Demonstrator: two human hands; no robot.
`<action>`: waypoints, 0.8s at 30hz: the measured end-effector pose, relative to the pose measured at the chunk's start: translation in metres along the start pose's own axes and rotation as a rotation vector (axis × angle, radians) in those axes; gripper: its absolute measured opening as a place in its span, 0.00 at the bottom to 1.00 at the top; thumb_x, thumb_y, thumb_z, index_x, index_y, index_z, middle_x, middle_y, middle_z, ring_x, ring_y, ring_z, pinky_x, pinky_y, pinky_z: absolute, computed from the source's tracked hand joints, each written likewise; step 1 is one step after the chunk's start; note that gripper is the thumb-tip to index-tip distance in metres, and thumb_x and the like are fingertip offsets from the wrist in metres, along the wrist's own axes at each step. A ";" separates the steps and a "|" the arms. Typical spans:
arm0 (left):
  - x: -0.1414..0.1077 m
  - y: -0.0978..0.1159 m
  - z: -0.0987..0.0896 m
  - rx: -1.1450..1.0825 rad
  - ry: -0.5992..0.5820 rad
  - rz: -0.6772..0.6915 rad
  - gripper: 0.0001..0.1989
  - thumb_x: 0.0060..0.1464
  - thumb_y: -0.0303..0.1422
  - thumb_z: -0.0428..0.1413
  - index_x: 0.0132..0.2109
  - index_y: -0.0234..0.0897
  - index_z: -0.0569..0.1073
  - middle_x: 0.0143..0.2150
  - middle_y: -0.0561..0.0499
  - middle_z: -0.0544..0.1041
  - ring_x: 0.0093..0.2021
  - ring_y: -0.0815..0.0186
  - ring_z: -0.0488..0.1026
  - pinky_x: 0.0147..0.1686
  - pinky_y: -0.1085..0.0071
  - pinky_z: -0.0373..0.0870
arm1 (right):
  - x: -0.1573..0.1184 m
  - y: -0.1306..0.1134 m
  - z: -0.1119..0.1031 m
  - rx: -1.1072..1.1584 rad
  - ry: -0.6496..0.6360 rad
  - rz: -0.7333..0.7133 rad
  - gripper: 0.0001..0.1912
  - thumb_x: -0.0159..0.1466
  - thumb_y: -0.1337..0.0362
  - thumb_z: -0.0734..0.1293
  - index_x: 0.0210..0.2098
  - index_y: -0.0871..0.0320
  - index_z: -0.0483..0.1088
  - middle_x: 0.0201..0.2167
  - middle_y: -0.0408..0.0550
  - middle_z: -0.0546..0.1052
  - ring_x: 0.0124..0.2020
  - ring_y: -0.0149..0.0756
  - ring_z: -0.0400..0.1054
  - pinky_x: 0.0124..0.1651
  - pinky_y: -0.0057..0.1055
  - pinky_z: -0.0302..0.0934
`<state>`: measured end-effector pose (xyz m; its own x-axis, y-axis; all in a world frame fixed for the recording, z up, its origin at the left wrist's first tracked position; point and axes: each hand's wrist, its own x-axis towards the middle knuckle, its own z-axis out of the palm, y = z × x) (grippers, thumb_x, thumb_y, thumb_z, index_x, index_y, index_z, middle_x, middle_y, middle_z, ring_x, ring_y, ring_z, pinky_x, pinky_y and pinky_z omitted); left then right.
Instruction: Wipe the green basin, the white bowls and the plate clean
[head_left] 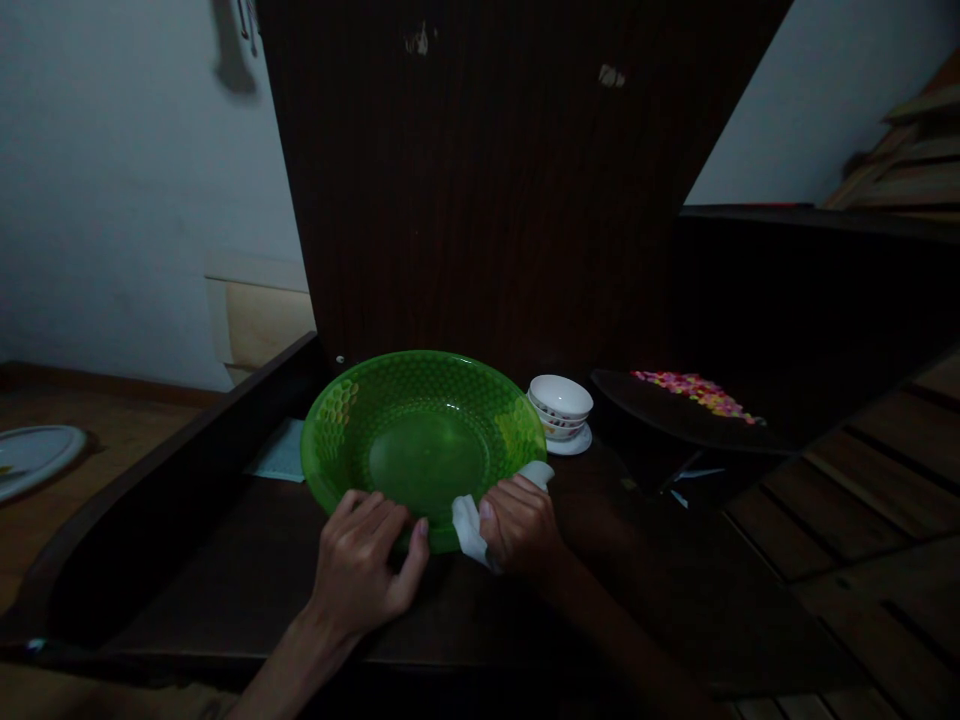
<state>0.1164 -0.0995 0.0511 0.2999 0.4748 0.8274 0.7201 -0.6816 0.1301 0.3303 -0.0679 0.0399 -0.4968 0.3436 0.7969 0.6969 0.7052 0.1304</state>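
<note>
Against a pale wall (135,180) and a tall dark wooden panel (480,200), a dark tabletop (225,570) carries a green basin (429,460), its open side up, just in front of the panel. Taking the basin as a clock face with 12 o'clock at its far side, the left hand (360,565) is closed on the rim near 7 o'clock, fingers over the edge and thumb beside it. The right hand (521,525) grips a bunched white cloth (469,530) against the rim between 4 and 5 o'clock. Stacked bowls (561,398) on a small plate (574,443) sit close by toward 2 to 3 o'clock; a pale sheet (281,455) lies beside the rim at 9 o'clock. Wiping here calls for a steady left hold so the basin does not turn, with the cloth folded over both faces of the rim under even, light pressure. The right elbow and any loose cloth are best held clear of the bowls.
</note>
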 end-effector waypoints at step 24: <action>-0.003 -0.025 -0.010 0.005 0.053 -0.024 0.08 0.59 0.26 0.54 0.31 0.36 0.69 0.24 0.52 0.72 0.28 0.63 0.71 0.42 0.57 0.62 | -0.008 0.025 -0.010 0.106 -0.027 0.039 0.19 0.69 0.73 0.55 0.23 0.56 0.61 0.18 0.43 0.66 0.24 0.34 0.57 0.33 0.36 0.49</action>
<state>0.0914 -0.0892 0.0505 0.2494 0.4609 0.8517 0.7298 -0.6676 0.1476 0.3570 -0.0588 0.0426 -0.4856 0.3877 0.7835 0.6581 0.7521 0.0356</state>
